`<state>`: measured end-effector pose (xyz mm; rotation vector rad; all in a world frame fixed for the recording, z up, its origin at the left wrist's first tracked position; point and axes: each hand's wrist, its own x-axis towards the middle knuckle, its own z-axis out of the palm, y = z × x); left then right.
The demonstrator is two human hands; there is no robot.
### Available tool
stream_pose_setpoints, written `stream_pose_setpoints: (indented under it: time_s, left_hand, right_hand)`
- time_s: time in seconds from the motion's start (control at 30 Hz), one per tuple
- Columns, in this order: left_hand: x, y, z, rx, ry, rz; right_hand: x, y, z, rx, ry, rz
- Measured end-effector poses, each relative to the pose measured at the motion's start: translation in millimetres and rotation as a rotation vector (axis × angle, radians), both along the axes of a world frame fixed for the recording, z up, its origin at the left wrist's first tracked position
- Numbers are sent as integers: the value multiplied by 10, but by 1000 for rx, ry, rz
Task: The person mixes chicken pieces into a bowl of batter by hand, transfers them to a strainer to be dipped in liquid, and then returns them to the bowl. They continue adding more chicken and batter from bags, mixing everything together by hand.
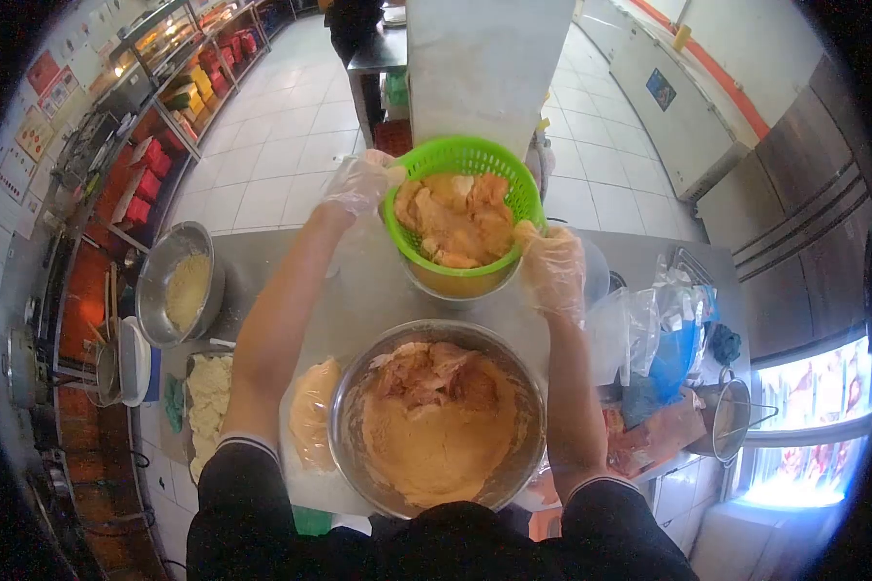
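A green colander [528, 184] with pieces of raw, wet-looking meat [460, 218] is between my hands. My gloved left hand [363, 182] grips its left rim, and my gloved right hand [552, 266] grips its right rim. Under the colander shows a metal bowl [460, 288], whose contents are mostly hidden. Nearer to me stands a large metal bowl [533, 426] with pale orange flour [436, 441] and floured meat pieces [436, 376] at its far side.
A metal bowl of crumbs [186, 290] and a tray of pale dough-like stuff [210, 407] are at left. A plastic bag of orange powder [313, 412] lies beside the large bowl. Plastic bags [673, 339] and a strainer [733, 418] are at right. A white pillar [475, 73] rises ahead.
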<state>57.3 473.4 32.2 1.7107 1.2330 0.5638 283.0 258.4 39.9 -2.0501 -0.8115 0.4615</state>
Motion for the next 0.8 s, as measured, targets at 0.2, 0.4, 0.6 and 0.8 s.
stream_pose_setpoints:
  time_s: [0.2, 0.4, 0.6, 0.8]
  left_hand:
    - [-70, -174, -617, 317, 115, 143]
    - [-60, -577, 161, 22, -138, 157]
    - [-103, -151, -303, 200, 0, 98]
    - [-69, -74, -812, 79, -176, 134]
  right_hand:
    - [128, 210, -673, -146, -46, 20]
    - [-103, -90, -108, 179, 177, 3]
    - [152, 155, -369, -95, -80, 50]
    - [161, 87, -475, 120, -76, 97]
